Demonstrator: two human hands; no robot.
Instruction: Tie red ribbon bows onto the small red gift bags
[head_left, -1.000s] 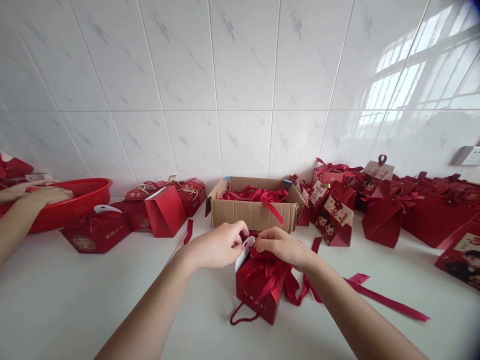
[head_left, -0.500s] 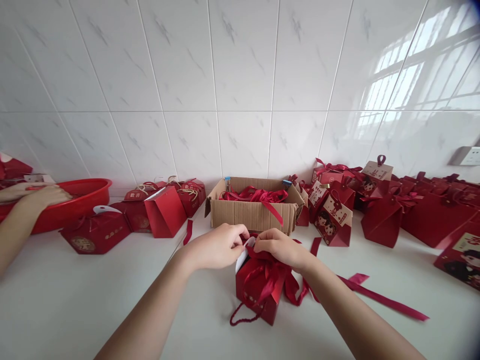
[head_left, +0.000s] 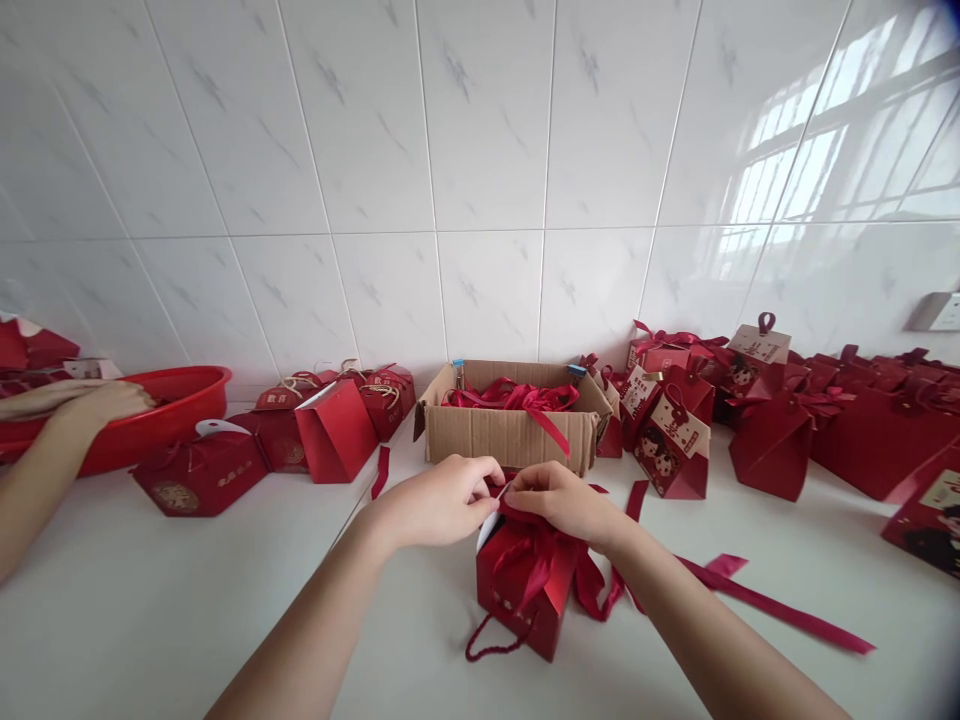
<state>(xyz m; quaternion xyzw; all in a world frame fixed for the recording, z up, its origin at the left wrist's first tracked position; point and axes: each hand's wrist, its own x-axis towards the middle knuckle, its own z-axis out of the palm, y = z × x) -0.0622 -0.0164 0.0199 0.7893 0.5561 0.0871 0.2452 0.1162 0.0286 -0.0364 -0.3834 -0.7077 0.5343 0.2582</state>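
A red gift box [head_left: 491, 575] stands on the white table in front of me, with a dark red ribbon [head_left: 541, 560] gathered over its top and side. My left hand [head_left: 442, 503] is closed at the box's upper edge, thumb and index finger pinching by its white-lined flap [head_left: 489, 524]. Right beside it, fingertips almost touching, my right hand [head_left: 561, 505] pinches the ribbon at the top of the box. My fingers partly hide what lies between them. A twisted rope handle [head_left: 491, 653] hangs from the box's near side onto the table.
Behind the gift box stands a cardboard box [head_left: 510, 435] of red ribbons. A loose ribbon [head_left: 787, 610] lies to the right. Red boxes stand left [head_left: 337, 430] and right [head_left: 772, 450]. Another person's hands [head_left: 105, 410] reach into a red basin [head_left: 172, 425] at far left.
My fingertips have drawn closer together over the top of the gift box, and less of the white flap shows. The whole view has shifted slightly.
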